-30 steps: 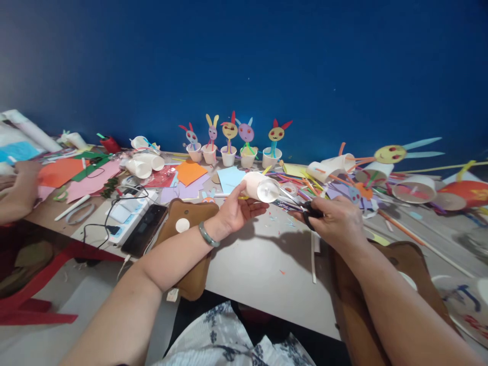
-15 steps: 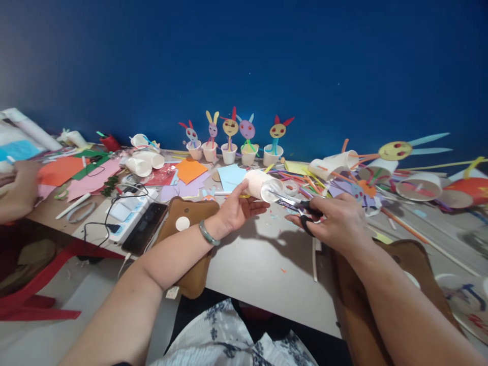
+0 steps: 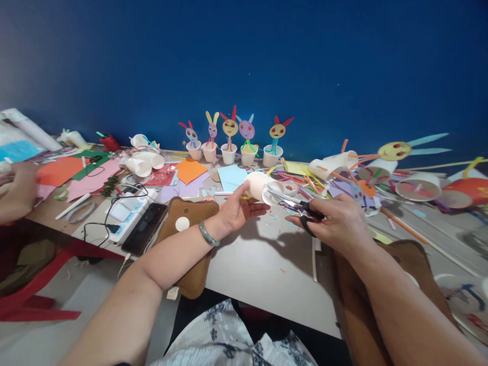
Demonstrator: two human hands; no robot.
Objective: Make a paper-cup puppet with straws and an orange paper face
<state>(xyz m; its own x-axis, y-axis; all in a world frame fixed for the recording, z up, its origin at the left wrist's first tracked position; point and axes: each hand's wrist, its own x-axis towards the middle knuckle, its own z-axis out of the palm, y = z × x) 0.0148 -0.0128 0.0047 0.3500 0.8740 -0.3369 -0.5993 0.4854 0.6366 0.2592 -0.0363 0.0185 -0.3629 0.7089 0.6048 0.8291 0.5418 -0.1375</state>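
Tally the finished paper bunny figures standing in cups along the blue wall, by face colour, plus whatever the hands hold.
Yellow-faced bunnies: 2
Purple-faced bunnies: 2
Blue-faced bunnies: 1
Paper cup in left hand: 1
Scissors in right hand: 1
Total: 7

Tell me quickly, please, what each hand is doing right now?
Left hand: closed on a white paper cup, held sideways.
Right hand: gripping black-handled scissors, blades at the cup's base.
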